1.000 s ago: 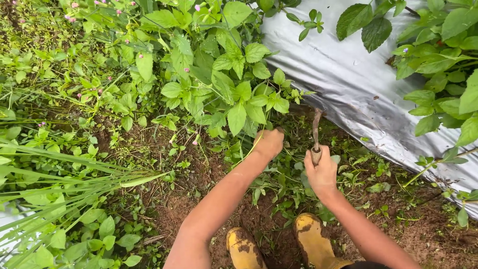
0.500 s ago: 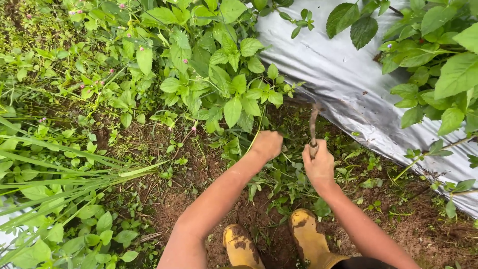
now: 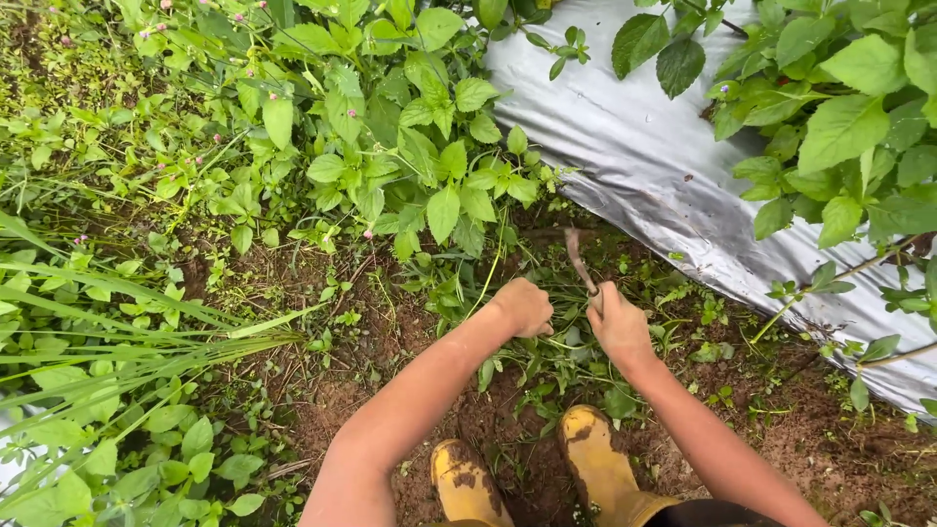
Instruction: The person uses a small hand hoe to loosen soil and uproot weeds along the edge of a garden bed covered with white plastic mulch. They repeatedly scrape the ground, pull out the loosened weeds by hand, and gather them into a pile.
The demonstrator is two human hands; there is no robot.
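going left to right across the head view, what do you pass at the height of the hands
long grass blades → bare brown soil → left hand closed on weed stems → small hand tool held in the right hand → low weeds → silver plastic mulch sheet

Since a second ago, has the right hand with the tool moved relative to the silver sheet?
Cannot tell: the right hand holds the tool just left of the silver sheet as before; the small shift may be camera motion.
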